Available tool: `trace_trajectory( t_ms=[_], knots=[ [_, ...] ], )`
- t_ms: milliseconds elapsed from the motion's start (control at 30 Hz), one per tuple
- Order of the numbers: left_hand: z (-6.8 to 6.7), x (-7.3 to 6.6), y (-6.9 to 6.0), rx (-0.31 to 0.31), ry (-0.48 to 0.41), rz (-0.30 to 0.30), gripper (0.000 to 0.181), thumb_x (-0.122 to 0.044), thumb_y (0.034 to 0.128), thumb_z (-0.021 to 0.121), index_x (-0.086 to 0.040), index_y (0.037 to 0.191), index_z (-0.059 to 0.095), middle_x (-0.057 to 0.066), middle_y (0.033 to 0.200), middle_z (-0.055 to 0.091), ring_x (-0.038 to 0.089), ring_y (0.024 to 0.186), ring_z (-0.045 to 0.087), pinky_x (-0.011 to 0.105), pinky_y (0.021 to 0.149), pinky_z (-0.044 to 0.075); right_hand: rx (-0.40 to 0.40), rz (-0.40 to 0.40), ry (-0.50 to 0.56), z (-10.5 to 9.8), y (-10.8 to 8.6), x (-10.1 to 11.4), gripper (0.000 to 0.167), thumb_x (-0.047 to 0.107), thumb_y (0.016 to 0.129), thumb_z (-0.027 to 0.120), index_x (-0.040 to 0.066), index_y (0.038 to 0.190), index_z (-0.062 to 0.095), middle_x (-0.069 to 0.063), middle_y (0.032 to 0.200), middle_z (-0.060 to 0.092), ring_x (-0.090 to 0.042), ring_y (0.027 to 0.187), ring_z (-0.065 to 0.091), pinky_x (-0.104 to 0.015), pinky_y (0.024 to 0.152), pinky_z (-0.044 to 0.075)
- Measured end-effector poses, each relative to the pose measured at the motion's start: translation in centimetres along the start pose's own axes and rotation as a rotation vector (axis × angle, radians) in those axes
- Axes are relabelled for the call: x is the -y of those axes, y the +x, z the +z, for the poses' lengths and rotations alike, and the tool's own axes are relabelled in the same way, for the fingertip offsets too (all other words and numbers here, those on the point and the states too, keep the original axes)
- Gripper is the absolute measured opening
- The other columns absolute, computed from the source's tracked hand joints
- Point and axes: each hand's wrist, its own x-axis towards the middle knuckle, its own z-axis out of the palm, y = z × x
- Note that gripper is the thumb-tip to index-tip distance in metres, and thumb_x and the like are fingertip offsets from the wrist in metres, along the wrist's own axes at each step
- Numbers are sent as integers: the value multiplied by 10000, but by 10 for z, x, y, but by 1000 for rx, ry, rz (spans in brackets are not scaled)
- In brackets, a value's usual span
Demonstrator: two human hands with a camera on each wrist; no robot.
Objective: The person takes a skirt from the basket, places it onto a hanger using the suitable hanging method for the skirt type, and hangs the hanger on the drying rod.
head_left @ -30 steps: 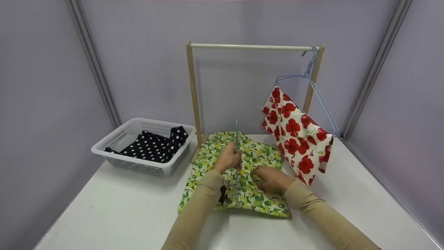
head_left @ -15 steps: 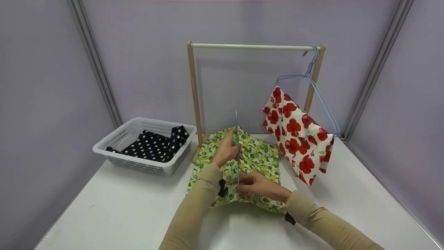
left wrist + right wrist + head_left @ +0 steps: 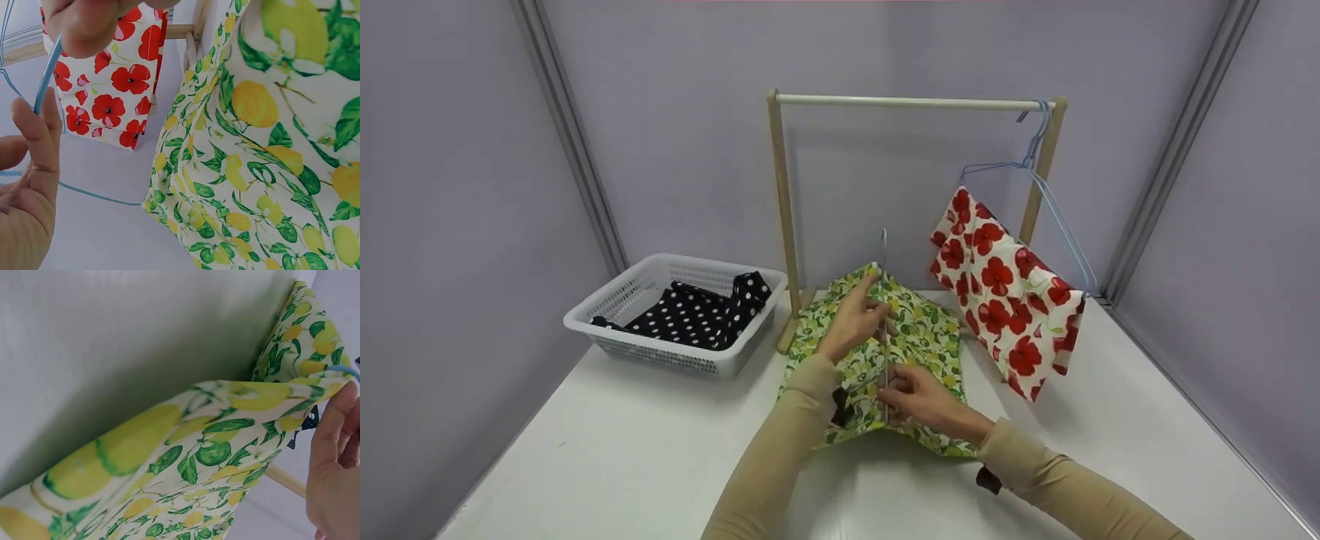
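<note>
With our left hand (image 3: 855, 322) gripping the hanger (image 3: 884, 244) and our right hand (image 3: 924, 401) pinching it nearer us, we should even out the cloth (image 3: 922, 341) draped beneath both.

The left arm (image 3: 775, 457) and right arm (image 3: 1080, 484), in tan sleeves (image 3: 813, 381), reach forward; the right one slants inward. The left hand (image 3: 853, 324) lies farther from the body, its index finger (image 3: 865, 287) stretched ahead, the other fingers curled in. The right hand (image 3: 928, 401) lies closer to the body, thumb (image 3: 895, 396) and fingers (image 3: 910, 370) bent into a pinch. The 2 hands are near each other but apart.
</note>
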Motion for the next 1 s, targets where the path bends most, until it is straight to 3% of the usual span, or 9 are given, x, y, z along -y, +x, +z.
trace_trajectory(
  t_ms=[100, 200, 367, 533, 1000],
  knots=[
    [0, 2, -1, -2, -15, 13, 593, -119, 1013, 526, -174, 1545, 270, 161, 1091, 674, 282, 815, 683, 421, 702, 585, -11, -13, 6, -3, -1, 1, 200, 101, 1000, 552, -86, 1070, 542, -210, 916, 661, -167, 718, 653, -306, 651, 582],
    [0, 4, -2, -20, 24, 19, 538, -139, 1015, 525, -170, 1517, 333, 140, 1102, 668, 219, 857, 670, 451, 753, 583, -23, -17, 10, -7, -2, 4, 200, 108, 1000, 554, -81, 1063, 541, -213, 919, 658, -168, 723, 644, -304, 656, 580],
    [-2, 12, -2, -45, 120, 9, 480, -148, 1004, 529, -156, 1470, 413, 149, 1087, 674, 310, 969, 660, 516, 799, 563, -17, -32, 6, -14, -3, 10, 199, 126, 1001, 557, -71, 1027, 539, -219, 913, 650, -166, 716, 640, -279, 632, 561],
    [-4, 22, -6, -19, 180, -18, 451, -142, 991, 542, -103, 1431, 455, 217, 1150, 659, 374, 1026, 646, 504, 793, 568, -9, -29, 38, -22, -3, 18, 211, 121, 1012, 535, -87, 1041, 518, -137, 904, 637, -170, 743, 620, -272, 633, 545],
    [-4, 47, -21, 79, 359, -65, 375, -185, 995, 564, -84, 1355, 535, 165, 1178, 654, 286, 1013, 676, 380, 749, 576, -66, -23, -12, -45, -5, 41, 238, 137, 1045, 462, -99, 1052, 487, -145, 918, 601, -207, 717, 602, -321, 631, 569]
  ],
)
